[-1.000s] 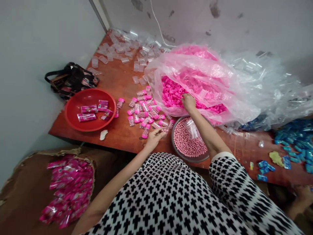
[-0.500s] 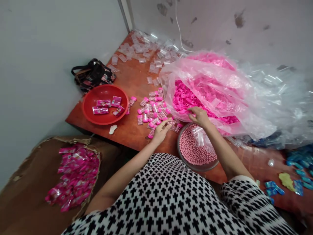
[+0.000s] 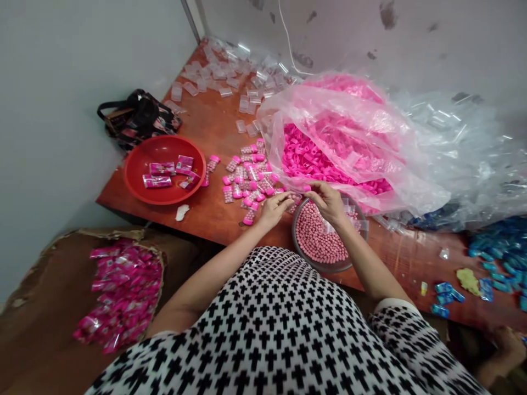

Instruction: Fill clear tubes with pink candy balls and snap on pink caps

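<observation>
My left hand (image 3: 272, 212) pinches a small clear container (image 3: 293, 198) that appears to hold pink balls. Close to its mouth, my right hand (image 3: 328, 201) holds a pink cap (image 3: 307, 188) between thumb and fingers. Below the right hand sits a grey bowl (image 3: 295, 245) of pink candy balls (image 3: 319, 236), with several clear containers (image 3: 351, 211) lying on top at its far side. Left of my hands is a pile of filled, pink-capped containers (image 3: 251, 178). Loose pink caps (image 3: 307, 156) fill an open plastic bag (image 3: 395, 148) just beyond my right hand.
At the left, a red bowl (image 3: 164, 144) holds several pink packets. A black patterned bag (image 3: 142, 118) stands behind it. An open carton (image 3: 49, 263) of pink packets is lower left. Blue packets (image 3: 500, 247) lie at right, near another person's hand (image 3: 504, 351).
My right hand has moved from the bag's edge toward my left hand, now with a pink cap at its fingertips. The camera view has shifted slightly.
</observation>
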Demonstrator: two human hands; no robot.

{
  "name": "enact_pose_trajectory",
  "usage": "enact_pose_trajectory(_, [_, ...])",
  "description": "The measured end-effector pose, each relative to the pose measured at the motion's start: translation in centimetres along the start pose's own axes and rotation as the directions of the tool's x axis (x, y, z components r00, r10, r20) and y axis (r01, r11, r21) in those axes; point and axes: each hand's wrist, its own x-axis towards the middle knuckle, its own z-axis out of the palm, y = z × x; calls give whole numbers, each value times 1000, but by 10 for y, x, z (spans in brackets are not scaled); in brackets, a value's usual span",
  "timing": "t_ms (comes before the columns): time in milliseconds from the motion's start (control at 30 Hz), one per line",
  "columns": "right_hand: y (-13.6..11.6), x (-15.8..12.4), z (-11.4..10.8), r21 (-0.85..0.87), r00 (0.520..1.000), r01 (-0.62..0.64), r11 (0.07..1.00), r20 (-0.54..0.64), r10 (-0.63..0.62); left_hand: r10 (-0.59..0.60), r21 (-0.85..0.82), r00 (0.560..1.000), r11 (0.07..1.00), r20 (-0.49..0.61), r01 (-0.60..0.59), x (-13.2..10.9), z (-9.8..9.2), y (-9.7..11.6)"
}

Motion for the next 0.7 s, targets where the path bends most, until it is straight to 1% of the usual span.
enact_pose_trajectory(100, [-8,0,1,-133,986,137,981,114,-122,65,107,998,992,20,-66,-2,-1,0])
enact_pose_trajectory(167, [-9,-2,3,-189,973,190,963,164,-160,89,148,996,985,26,-92,-4,-1,2])
enact_pose_trajectory(267, [-8,-7,5,-227,966,191,955,214,-142,107,166,994,980,28,-110,-7,-4,7])
enact_pose_trajectory(400, [-11,-16,1,-275,944,199,941,311,-109,125,185,987,972,99,-142,-12,-8,15])
enact_pose_trajectory(500, [-15,-20,2,-291,930,221,931,351,-111,159,251,977,949,141,-191,-14,-12,19])
enact_pose_trajectory(600, [-16,-19,8,-241,945,169,956,315,-87,177,290,973,933,147,-213,-13,-15,17])
enact_pose_trajectory(667, [-16,-17,13,-143,966,71,987,257,-33,143,241,982,956,123,-170,-13,-16,15])
enact_pose_trajectory(700, [-17,-16,14,-69,974,6,998,225,10,106,186,989,975,108,-124,-13,-16,14])
